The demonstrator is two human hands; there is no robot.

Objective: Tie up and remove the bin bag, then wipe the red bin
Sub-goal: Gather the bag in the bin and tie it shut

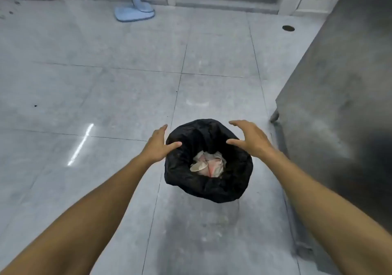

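A black bin bag (229, 181) lines a bin on the grey tiled floor, folded over the rim so that no red of the bin shows. Crumpled white and pink waste (209, 164) lies inside it. My left hand (158, 145) hovers at the bag's left rim, fingers spread, thumb over the edge. My right hand (250, 138) hovers over the far right rim, fingers apart. Neither hand holds anything.
A stainless steel cabinet (339, 96) stands close on the right, its foot near the bin. A light blue mop head (134, 12) rests on the floor at the back by a glass partition. A round floor drain (288, 28) sits far right.
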